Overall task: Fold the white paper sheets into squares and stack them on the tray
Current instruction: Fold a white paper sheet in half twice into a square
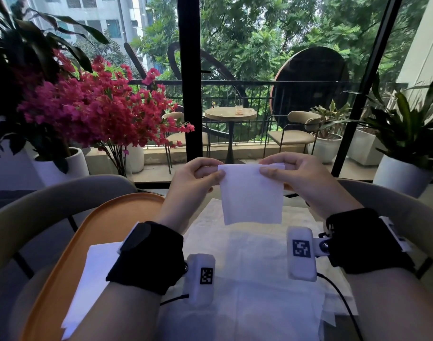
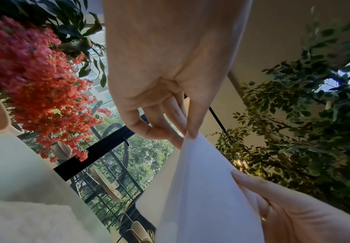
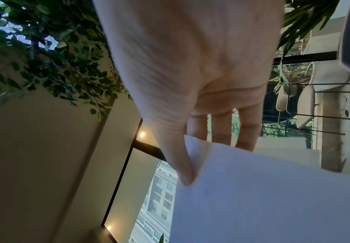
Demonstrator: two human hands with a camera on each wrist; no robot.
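You hold the folded sheet (image 1: 252,195) in the air above the loose sheets (image 1: 255,254) on the surface, your left hand (image 1: 198,177) and right hand (image 1: 293,173) each pinching a top corner. The layers may slip apart if either pinch eases. The orange tray (image 1: 107,217) sits to your left; what looks like earlier squares (image 1: 97,267) already lies there, so a careless drop could skew that stack.
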